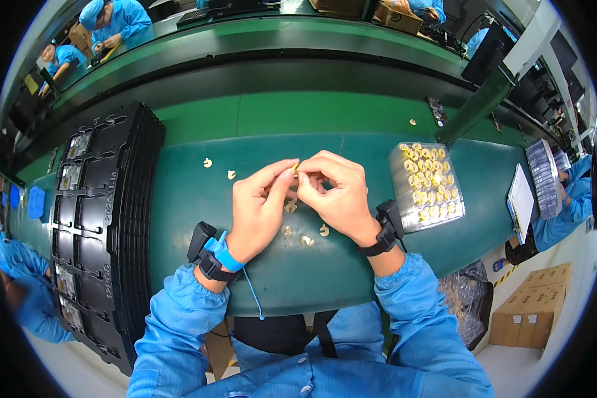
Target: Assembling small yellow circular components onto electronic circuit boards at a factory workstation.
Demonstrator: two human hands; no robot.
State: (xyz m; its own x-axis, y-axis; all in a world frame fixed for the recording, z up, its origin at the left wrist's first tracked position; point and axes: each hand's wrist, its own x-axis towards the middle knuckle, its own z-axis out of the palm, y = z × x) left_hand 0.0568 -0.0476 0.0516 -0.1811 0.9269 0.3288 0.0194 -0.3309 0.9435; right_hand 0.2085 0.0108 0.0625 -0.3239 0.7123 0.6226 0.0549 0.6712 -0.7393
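My left hand and my right hand meet over the middle of the green table mat. Between their pinched fingertips is a small yellow part, mostly hidden by the fingers. Below and around my hands lie several small cream notched pieces, one such notched piece just under my right hand and another cream piece left of my left hand. To the right of my right hand stands a clear plastic tray, with rows of small round yellow-and-cream parts on it.
A tall stack of black plastic trays borders the left side. At the right edge are a clipboard with papers and a stack of clear trays. A green post rises at the back right. Co-workers in blue sit around.
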